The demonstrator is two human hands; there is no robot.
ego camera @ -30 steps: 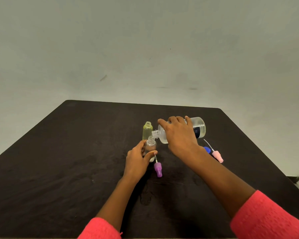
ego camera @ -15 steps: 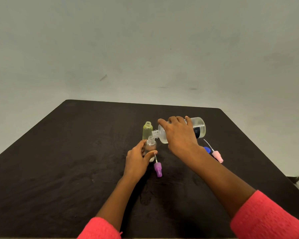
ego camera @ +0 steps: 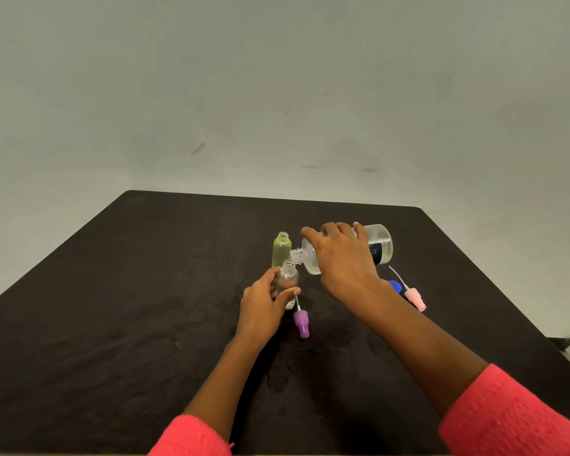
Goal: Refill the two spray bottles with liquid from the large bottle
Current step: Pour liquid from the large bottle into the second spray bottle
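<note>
Your pink sleeves (ego camera: pixel 507 413) are at the bottom edge, both forearms reaching over the dark table (ego camera: pixel 112 324).

The purple spray head (ego camera: pixel 301 323) lies on the table just right of your left hand (ego camera: pixel 260 311), its tube pointing away from you.

Left hand: thumb and fingers curled round the clear spray bottle (ego camera: pixel 287 278), gripping its lower body. That bottle is upright, mouth open, near table centre.

Right hand (ego camera: pixel 343 261): fingers wrapped over the top of the large bottle (ego camera: pixel 380 243), holding it tipped almost flat. The neck points left and slightly down, with its mouth just above the clear bottle's mouth. Can't tell if liquid is flowing.

The blue cap (ego camera: pixel 396 286) and pink spray head (ego camera: pixel 415 299) lie on the table right of your right wrist, just beside each other.

The yellow spray bottle (ego camera: pixel 281 253) stands upright and uncapped just behind the clear one, with pale yellow liquid well up its body.

Beyond the table is a plain grey wall (ego camera: pixel 277 93).
</note>
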